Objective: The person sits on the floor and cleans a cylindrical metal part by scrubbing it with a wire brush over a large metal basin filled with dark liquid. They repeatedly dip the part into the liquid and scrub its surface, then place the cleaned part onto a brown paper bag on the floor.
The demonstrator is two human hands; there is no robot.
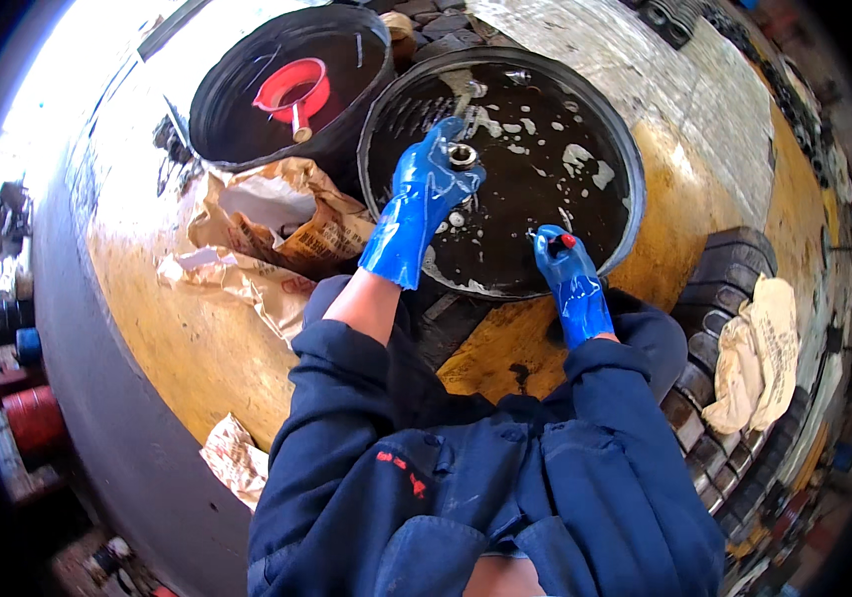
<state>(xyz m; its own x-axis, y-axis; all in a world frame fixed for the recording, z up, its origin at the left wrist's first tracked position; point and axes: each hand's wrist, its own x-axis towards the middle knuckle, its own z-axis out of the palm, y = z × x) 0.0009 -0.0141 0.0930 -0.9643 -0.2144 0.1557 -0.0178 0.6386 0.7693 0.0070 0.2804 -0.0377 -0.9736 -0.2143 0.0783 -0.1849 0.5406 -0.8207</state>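
Both my hands wear wet blue rubber gloves. My left hand (428, 181) is closed on a small round metal part (463, 155) with a hole through it, held over a black tub (638, 189) of dark liquid with patches of foam. Near the tub's right front rim, my right hand (567, 274) is closed around a slim thing with a red end (568, 241). Its kind cannot be made out, since my fingers cover most of it. The two hands are apart.
Left of the tub stands a second black tub (209, 119), with a red plastic dipper (314, 98) in it. An opened brown paper sack (331, 229) lies in front of that. At the right are stacked dark metal blocks (719, 289) with crumpled tan paper (759, 353) on them.
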